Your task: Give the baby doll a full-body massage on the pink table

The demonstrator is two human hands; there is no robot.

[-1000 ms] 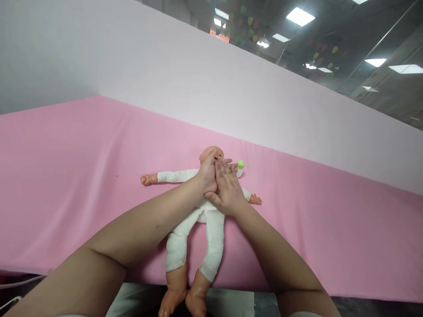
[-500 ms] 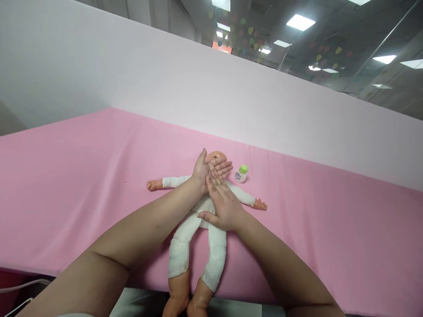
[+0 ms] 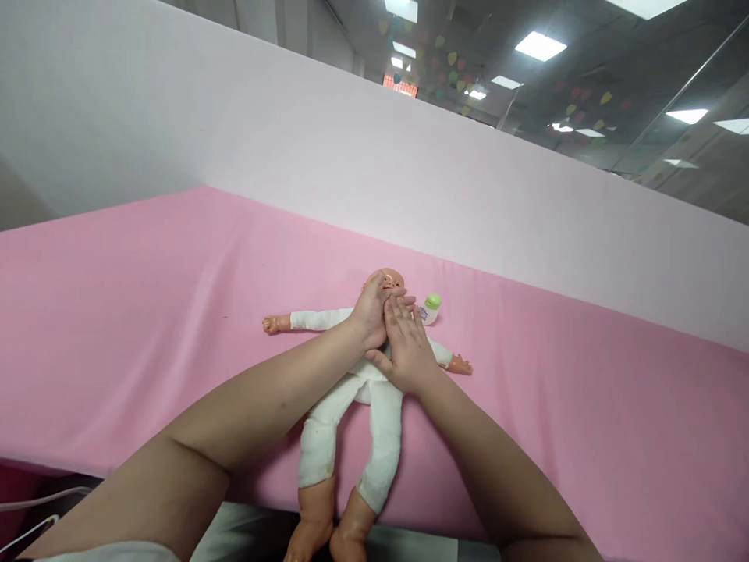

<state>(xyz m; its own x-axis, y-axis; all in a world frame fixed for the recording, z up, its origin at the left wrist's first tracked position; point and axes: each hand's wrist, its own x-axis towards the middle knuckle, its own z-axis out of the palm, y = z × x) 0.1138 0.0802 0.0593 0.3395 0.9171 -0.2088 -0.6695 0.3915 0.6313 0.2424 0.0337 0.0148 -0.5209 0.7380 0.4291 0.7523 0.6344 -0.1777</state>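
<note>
Doll [image 3: 367, 380]: flat on its back on the pink-covered desk [image 3: 146, 336], head toward the white wall [image 3: 374, 179], arms [image 3: 319, 319] spread wide, chest mostly hidden from view by the left hand [image 3: 370, 316] and right hand [image 3: 408, 347].
Legs [image 3: 383, 437]: a little apart, wrapped in white cloth, pointing toward the person.
Feet [image 3: 310, 523]: uncovered, reaching past the near edge of the desk.
Left hand: over the chest in view, palm turned inward, fingers stretched out just below the doll's head.
Right hand: laid against the left palm, fingers straight and close together, thumb spread toward the left wrist.
Grip: flat and unclenched on both sides, nothing grasped, only hand against hand.
Contact with doll: hidden beneath the hands; cannot tell whether resting on the chest or held above.
Step in hand: judged to be pressing or rubbing palm over palm.
Doing it well: best with full palm and finger length meeting, not fingertips alone; light, even pressure; wrists loose.
Doll care: better not to lean weight on the chest, or to knock the feet at the edge.
Bottle [image 3: 431, 314]: upright on the desk, green-lidded, just beside the right fingertips in view; touching or apart, cannot tell. Worth a narrow stroke on that side, to avoid tipping.
Beyond: glass [image 3: 585, 94] above the wall, ceiling lights [image 3: 541, 46] behind.
</note>
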